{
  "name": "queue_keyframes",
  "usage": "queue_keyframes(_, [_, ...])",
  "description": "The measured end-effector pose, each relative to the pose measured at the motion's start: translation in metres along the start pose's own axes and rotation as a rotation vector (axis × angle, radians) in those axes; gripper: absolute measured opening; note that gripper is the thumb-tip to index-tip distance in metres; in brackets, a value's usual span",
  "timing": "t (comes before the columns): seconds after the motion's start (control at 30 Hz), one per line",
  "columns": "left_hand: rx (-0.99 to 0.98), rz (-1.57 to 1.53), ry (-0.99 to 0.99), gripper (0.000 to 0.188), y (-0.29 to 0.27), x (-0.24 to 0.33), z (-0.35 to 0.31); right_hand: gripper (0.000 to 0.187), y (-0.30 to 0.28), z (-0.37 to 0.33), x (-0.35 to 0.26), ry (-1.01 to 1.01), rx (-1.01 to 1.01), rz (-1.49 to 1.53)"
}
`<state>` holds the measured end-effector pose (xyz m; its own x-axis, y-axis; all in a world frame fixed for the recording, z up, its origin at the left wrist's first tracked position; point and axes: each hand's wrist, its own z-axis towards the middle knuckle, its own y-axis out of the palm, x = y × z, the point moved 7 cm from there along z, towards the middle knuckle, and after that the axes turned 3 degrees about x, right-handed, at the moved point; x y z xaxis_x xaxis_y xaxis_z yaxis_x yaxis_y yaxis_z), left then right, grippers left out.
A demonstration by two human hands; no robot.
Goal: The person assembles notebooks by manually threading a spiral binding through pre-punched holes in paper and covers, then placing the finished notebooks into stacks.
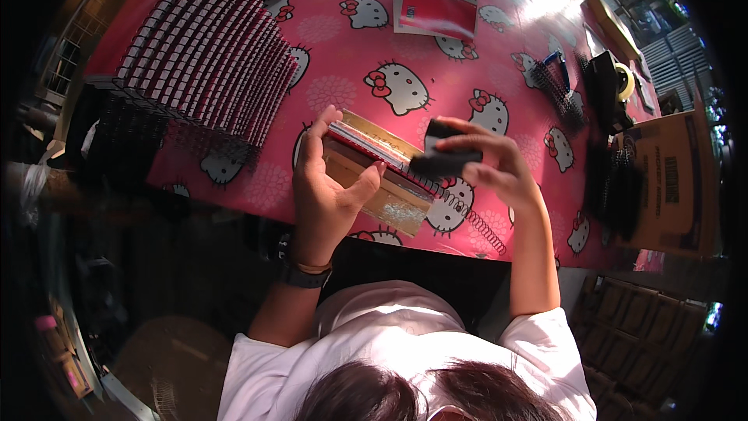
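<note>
My left hand [327, 191] grips a thin notebook [360, 146] on its edge, thumb on the near side and fingers round the far left end. The notebook stands in a tan, shiny trough-like holder [386, 204] on the table. A dark wire spiral coil [487, 231] runs along the notebook's right part, its loose tail trailing to the lower right. Closed round a black block-like tool [446, 162], my right hand [499, 164] is over the coil at the notebook's right end. Whether the tool touches the coil is hidden.
Tall stacks of spiral-bound notebooks [206, 54] fill the table's left side. A red-covered notebook pile [440, 9] lies at the far middle. On the right are a bundle of dark coils [559, 93], a tape roll [624, 82] and a cardboard box [670, 187].
</note>
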<state>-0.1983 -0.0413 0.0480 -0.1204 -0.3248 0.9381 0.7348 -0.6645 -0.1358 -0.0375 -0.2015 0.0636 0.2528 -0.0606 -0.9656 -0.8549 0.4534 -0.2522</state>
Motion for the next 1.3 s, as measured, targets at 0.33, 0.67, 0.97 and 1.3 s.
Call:
queue_keyframes(0.33, [0.030,0.141,0.067,0.062,-0.006,0.006,0.001,0.053,0.000,0.026,-0.020,-0.077,0.034,-0.139])
queue_keyframes(0.67, [0.072,0.141,0.086,0.064,-0.008,0.003,0.001,0.043,0.040,0.036,-0.039,-0.184,-0.064,0.058])
queue_keyframes(0.97, [0.008,0.278,0.322,0.033,-0.003,0.032,0.008,0.047,0.028,0.015,-0.070,-0.356,0.262,-0.575])
queue_keyframes(1.3, [-0.147,-0.069,0.177,0.018,0.016,0.068,0.012,0.027,0.042,-0.010,-0.091,-0.356,0.315,-0.215])
